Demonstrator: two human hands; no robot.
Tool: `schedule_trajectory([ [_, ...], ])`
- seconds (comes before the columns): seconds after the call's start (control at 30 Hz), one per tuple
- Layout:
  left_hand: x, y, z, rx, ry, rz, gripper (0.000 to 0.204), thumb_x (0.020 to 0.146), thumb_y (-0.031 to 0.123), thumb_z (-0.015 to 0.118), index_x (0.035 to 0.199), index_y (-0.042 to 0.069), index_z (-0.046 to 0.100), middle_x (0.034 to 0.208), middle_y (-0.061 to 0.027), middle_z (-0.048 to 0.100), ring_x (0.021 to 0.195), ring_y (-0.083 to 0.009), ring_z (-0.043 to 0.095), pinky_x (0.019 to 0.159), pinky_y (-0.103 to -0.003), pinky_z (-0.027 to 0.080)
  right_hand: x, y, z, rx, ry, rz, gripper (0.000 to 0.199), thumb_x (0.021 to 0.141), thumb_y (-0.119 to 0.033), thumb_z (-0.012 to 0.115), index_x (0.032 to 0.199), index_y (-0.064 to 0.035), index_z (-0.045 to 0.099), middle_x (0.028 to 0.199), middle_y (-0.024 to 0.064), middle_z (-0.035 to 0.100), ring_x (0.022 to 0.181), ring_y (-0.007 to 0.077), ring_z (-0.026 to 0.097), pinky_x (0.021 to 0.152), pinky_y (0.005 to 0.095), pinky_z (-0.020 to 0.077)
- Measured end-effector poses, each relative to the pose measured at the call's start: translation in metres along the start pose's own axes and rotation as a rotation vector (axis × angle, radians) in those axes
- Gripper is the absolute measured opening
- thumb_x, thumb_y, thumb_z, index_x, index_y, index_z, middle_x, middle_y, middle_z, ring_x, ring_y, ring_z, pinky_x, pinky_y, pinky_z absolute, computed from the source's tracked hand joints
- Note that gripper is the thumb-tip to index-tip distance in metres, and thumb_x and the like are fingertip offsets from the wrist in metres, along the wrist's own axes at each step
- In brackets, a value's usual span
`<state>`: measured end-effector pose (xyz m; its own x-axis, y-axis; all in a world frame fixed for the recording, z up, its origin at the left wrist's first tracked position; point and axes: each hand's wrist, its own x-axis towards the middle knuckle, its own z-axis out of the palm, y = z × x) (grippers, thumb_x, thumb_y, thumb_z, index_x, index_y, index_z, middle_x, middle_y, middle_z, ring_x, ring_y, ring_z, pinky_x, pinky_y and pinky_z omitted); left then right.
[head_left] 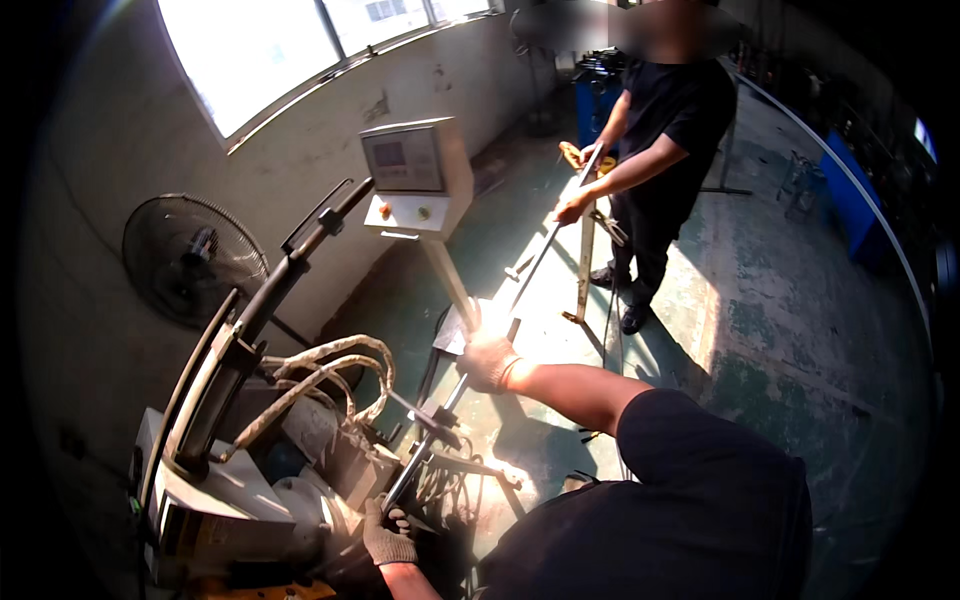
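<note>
A long thin metal tube (535,265) runs from the bending machine (250,480) at the lower left up toward a co-worker (665,130) in black. My right hand (488,360) is closed around the tube about midway, arm stretched forward. Low down, my gloved left hand (388,535) grips the tube's near end where it enters the machine's clamp (435,420). At the far end, both of the co-worker's hands hold the tube, which lies across a tall narrow stand (585,265).
A grey control box (415,170) with a small screen and buttons stands on a slanted post beside the tube. Braided hoses (330,365) loop over the machine. A round fan (190,258) leans at the left wall under windows. Blue equipment (598,95) stands behind the co-worker.
</note>
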<state>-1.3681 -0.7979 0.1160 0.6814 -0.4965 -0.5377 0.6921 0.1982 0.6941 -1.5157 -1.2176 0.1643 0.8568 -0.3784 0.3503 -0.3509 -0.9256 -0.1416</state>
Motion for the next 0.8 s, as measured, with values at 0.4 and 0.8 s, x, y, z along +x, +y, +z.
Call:
schedule_trajectory([
  [0.4, -0.159, 0.091, -0.012, 0.45, 0.368, 0.491, 0.028, 0.108, 0.024, 0.068, 0.123, 0.001, 0.07, 0.087, -0.0048, 0.071, 0.068, -0.0096, 0.064, 0.06, -0.023, 0.05, -0.012, -0.006, -0.017, 0.199, 0.007, -0.207, 0.027, 0.068, -0.002, 0.071, 0.095, -0.0076, 0.073, 0.098, 0.015, 0.071, 0.1, 0.0377, 0.066, 0.097, 0.0522, 0.0501],
  [0.8, -0.212, 0.242, -0.175, 0.719, 0.401, 0.896, 0.018, 0.105, 0.01, 0.069, 0.119, 0.0, 0.075, 0.094, -0.0036, 0.073, 0.087, -0.0093, 0.068, 0.081, -0.025, 0.056, 0.157, -0.456, -0.191, 0.832, 0.043, -0.587, 0.041, 0.087, -0.009, 0.084, 0.125, -0.0058, 0.07, 0.089, 0.0093, 0.074, 0.082, 0.0173, 0.072, 0.078, 0.0323, 0.0587],
])
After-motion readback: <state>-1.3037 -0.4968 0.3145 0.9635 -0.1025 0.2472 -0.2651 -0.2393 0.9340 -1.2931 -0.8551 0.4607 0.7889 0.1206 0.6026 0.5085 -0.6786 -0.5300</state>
